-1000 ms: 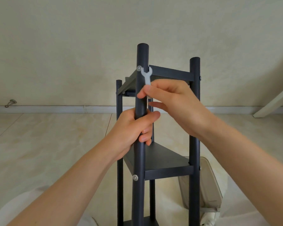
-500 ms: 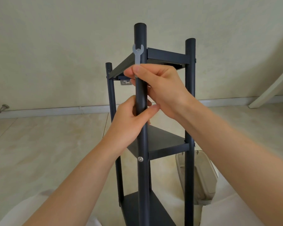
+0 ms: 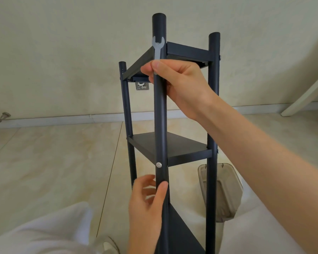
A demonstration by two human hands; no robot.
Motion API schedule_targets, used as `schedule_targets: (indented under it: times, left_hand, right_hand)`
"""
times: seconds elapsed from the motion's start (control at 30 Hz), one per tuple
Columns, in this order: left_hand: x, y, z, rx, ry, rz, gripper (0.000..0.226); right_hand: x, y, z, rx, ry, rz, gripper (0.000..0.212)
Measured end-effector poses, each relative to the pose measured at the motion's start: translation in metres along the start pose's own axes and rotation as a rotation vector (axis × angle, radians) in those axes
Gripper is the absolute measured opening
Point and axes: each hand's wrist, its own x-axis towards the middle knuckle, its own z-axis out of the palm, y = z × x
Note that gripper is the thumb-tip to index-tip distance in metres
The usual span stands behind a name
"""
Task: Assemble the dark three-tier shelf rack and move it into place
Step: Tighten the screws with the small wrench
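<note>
- shelf rack [image 3: 173, 147] upright on tile floor [image 3: 44, 162]; may tip if the near post gets shoved.
- right hand [image 3: 182, 83] fingers pinch the wrench; left hand [image 3: 147, 204] thumb on near post, fingers blurred, grip unclear.
- flat wrench [image 3: 157, 48] at top-tier corner; thin, could slip off the bolt.

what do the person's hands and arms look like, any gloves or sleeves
Both are bare: the left hand and right hand wear no gloves or visible rings, and the right forearm shows no sleeve, watch or band. Nails look short and unpainted.
</note>
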Motion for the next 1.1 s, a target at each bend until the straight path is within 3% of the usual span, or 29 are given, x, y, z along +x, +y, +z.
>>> schedule_targets:
  times: [0.1,0.2,0.3,0.67,0.83,1.0,1.1]
  left_hand:
    - [-0.006,-0.011,0.011,-0.101,-0.072,0.006,0.043]
    - [-0.01,-0.018,0.02,-0.116,0.03,0.076,0.049]
    - [-0.009,-0.021,0.026,-0.121,0.123,0.086,0.042]
    - [0.016,-0.019,0.028,-0.088,0.203,0.152,0.046]
    - [0.026,-0.015,0.022,-0.076,0.187,0.156,0.051]
    - [0.031,-0.013,0.013,-0.113,0.172,0.177,0.048]
    - [0.031,-0.012,0.012,-0.117,0.17,0.155,0.045]
  right_hand:
    - [0.001,0.004,0.003,0.026,0.003,-0.029,0.022]
    - [0.002,0.008,0.009,0.011,0.023,-0.059,0.017]
    - [0.001,0.012,0.011,-0.07,-0.008,-0.072,0.018]
    - [-0.028,0.038,-0.011,-0.274,-0.016,0.171,0.017]
    - [-0.061,0.062,-0.02,-0.556,0.001,0.263,0.021]
    - [-0.12,0.086,-0.001,-0.605,0.198,0.092,0.019]
    - [-0.152,0.101,0.01,-0.583,0.218,0.157,0.019]
